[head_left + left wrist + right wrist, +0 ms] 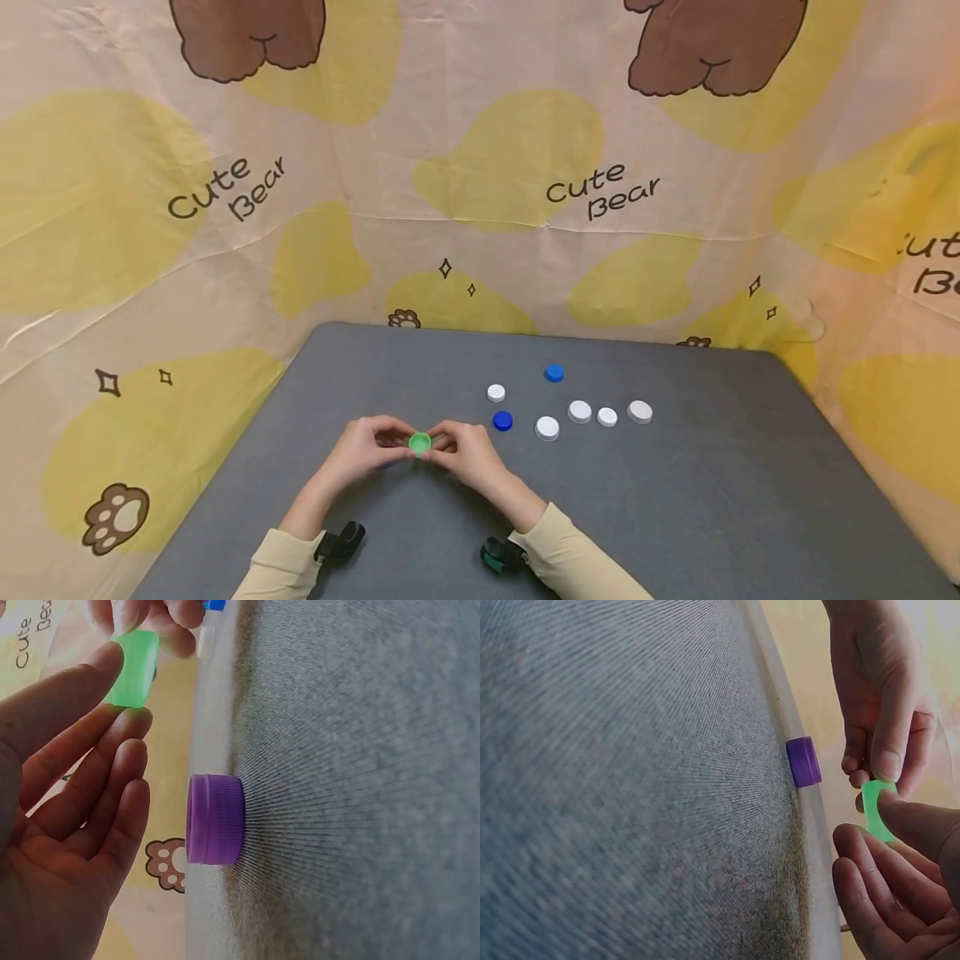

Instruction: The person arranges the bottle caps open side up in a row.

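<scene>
Green cap (420,444) held above the grey worktop (675,508)
The left hand (366,447) and right hand (471,455) pinch it from opposite sides, each grip clamped on it; a purple cap (216,820) sits below.

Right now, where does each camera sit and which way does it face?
Head: on the head, forward and down over the gray table; left hand, right hand, sleeves show.
Left wrist: worn there, facing the left hand and green cap; right hand partly shows.
Right wrist: worn there, facing the right hand and green cap; left hand shows.
Both wrist views show the purple cap.
</scene>
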`<move>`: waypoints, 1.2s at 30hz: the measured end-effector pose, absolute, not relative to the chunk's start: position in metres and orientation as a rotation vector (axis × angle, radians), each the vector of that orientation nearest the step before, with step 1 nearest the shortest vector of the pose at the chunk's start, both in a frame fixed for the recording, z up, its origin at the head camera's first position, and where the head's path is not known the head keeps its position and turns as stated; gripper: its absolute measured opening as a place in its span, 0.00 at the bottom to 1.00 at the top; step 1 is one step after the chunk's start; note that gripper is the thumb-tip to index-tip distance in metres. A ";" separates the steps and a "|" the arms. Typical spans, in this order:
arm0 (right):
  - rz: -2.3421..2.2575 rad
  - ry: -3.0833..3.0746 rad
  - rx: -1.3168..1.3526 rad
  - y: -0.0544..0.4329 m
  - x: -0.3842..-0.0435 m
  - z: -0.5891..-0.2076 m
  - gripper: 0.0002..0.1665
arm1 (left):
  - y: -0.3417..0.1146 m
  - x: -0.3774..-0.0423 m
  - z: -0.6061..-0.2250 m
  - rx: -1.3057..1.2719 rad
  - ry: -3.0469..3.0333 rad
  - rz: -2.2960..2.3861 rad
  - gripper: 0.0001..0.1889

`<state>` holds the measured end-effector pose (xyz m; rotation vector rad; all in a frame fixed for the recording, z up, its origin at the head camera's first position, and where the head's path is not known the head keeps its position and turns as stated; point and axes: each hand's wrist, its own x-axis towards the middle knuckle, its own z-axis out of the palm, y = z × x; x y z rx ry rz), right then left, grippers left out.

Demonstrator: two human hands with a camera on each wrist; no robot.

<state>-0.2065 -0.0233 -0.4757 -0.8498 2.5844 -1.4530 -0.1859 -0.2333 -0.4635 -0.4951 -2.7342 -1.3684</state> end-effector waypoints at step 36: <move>-1.371 2.563 -0.888 -0.023 -0.205 -0.479 0.13 | -0.233 -0.182 -0.468 -0.641 -2.770 -1.073 0.11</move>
